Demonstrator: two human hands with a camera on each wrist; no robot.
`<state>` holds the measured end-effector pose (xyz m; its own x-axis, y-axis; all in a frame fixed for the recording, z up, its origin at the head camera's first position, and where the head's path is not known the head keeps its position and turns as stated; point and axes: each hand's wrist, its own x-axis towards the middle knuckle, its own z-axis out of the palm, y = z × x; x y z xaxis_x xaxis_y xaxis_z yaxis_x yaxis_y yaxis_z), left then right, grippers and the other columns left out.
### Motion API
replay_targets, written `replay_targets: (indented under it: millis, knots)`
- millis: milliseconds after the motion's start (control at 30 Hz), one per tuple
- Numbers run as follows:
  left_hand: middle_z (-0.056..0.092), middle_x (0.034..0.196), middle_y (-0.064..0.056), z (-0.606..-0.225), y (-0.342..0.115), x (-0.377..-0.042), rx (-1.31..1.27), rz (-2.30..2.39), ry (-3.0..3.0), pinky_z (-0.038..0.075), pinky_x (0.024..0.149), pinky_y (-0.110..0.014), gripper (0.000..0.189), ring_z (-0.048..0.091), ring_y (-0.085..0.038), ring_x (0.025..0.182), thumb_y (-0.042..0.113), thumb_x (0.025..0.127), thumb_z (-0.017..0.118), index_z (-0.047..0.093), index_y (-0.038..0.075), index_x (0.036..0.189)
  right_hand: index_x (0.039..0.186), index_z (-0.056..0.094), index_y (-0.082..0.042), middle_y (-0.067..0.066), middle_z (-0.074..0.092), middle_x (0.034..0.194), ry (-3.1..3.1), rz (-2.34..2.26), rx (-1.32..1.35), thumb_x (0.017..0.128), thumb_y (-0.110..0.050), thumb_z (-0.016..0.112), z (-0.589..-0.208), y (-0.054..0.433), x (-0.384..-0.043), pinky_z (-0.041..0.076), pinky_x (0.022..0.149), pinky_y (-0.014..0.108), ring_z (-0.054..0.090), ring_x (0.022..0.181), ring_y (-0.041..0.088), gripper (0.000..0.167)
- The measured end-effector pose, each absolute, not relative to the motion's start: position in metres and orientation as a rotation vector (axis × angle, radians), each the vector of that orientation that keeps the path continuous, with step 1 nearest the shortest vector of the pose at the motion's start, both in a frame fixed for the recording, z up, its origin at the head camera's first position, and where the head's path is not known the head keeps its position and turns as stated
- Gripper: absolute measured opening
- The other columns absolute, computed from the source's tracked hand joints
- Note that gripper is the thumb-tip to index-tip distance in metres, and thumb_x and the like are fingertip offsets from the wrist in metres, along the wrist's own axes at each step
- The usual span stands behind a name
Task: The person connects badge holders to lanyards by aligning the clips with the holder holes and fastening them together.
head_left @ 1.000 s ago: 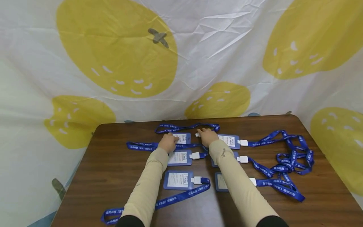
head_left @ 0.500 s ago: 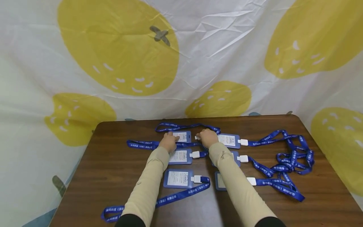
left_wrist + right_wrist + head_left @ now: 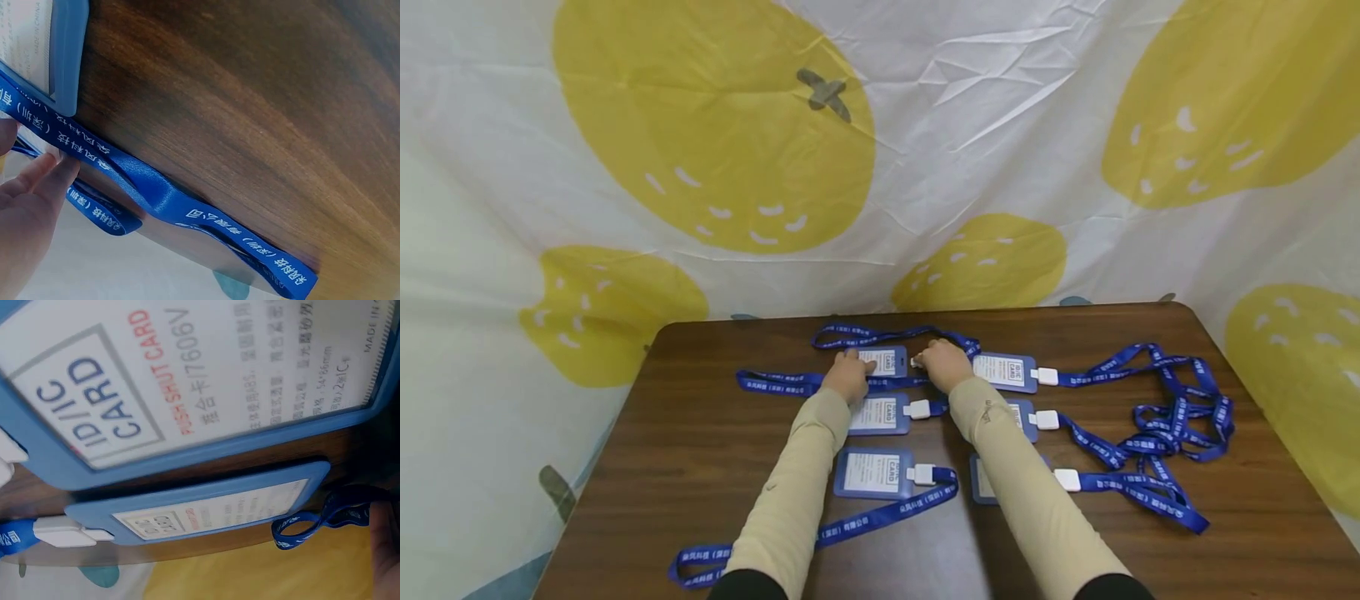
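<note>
My left hand point(image 3: 846, 377) grips the left end of the far-left blue badge holder point(image 3: 891, 362); the thumb lies over its card. In the left wrist view, the fingertips point(image 3: 65, 170) touch that holder's edge beyond a blue lanyard point(image 3: 169, 197). To the right, my right hand point(image 3: 945, 365) pinches a small white clip point(image 3: 915, 362), mostly hidden by the fingers. Its blue lanyard point(image 3: 887, 337) loops behind the holder along the table's far edge. A narrow gap separates clip and holder slot.
Two more left holders, the middle one point(image 3: 878, 414) and near one point(image 3: 872, 472), have lanyards clipped on. Three holders on the right, including the far one point(image 3: 1003, 372), have lanyards bunched point(image 3: 1180, 417) toward the right of the wooden table point(image 3: 700, 467). A fruit-print cloth point(image 3: 760, 283) hangs behind.
My right hand has shifted slightly left, bringing the white clip nearer the badge holder's slot. The left hand stays on the holder.
</note>
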<state>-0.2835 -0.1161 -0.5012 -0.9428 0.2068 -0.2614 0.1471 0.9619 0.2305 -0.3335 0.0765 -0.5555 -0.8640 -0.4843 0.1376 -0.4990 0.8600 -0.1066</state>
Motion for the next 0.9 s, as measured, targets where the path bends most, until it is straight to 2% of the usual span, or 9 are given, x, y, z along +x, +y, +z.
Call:
replay_targets:
  millis: [167,400,533,633,767,900]
  knots:
    - [0.04,0.129,-0.017,-0.5,-0.113,-0.281,0.251,0.319,2.815,0.037,0.097,-0.039,0.05,0.037,-0.029,0.11,0.005,0.083,0.055,0.048,0.014,0.132,0.088,0.072,-0.01,0.009,0.057,0.079,-2.942,0.274,0.771,0.086,-0.017,0.058,-0.505,0.069,-0.297,0.05,0.067,0.04,0.055,0.078,0.028,0.015]
    - [0.042,0.127,-0.017,-0.501,-0.113,-0.282,0.263,0.305,2.843,0.037,0.097,-0.039,0.052,0.037,-0.03,0.11,0.003,0.08,0.057,0.05,0.014,0.131,0.094,0.073,-0.015,0.011,0.061,0.085,-2.968,0.223,0.86,0.087,-0.012,0.056,-0.495,0.065,-0.295,0.049,0.073,0.039,0.057,0.083,0.03,0.019]
    - [0.044,0.126,-0.017,-0.504,-0.114,-0.282,0.274,0.302,2.865,0.037,0.097,-0.039,0.052,0.037,-0.03,0.108,0.002,0.078,0.057,0.052,0.014,0.129,0.092,0.074,-0.018,0.011,0.061,0.082,-2.913,0.266,0.899,0.085,-0.011,0.057,-0.515,0.066,-0.309,0.048,0.073,0.042,0.058,0.08,0.029,0.019]
    - [0.044,0.127,-0.017,-0.505,-0.114,-0.282,0.276,0.313,2.868,0.037,0.097,-0.039,0.051,0.037,-0.03,0.108,0.002,0.079,0.058,0.052,0.014,0.128,0.086,0.074,-0.022,0.008,0.059,0.076,-2.805,0.236,0.91,0.08,-0.016,0.059,-0.57,0.069,-0.34,0.048,0.066,0.04,0.057,0.073,0.026,0.017]
    - [0.043,0.127,-0.017,-0.505,-0.114,-0.282,0.284,0.327,2.873,0.037,0.097,-0.038,0.05,0.037,-0.03,0.108,0.003,0.079,0.058,0.052,0.013,0.128,0.081,0.073,-0.024,0.006,0.059,0.074,-2.78,0.241,0.885,0.078,-0.024,0.061,-0.634,0.073,-0.38,0.048,0.064,0.039,0.057,0.07,0.026,0.013]
    - [0.044,0.125,-0.018,-0.504,-0.113,-0.281,0.296,0.319,2.88,0.037,0.096,-0.038,0.05,0.037,-0.03,0.106,0.003,0.079,0.059,0.053,0.013,0.127,0.081,0.074,-0.025,0.004,0.06,0.074,-2.79,0.248,0.866,0.08,-0.02,0.063,-0.643,0.073,-0.386,0.048,0.066,0.038,0.057,0.071,0.024,0.012]
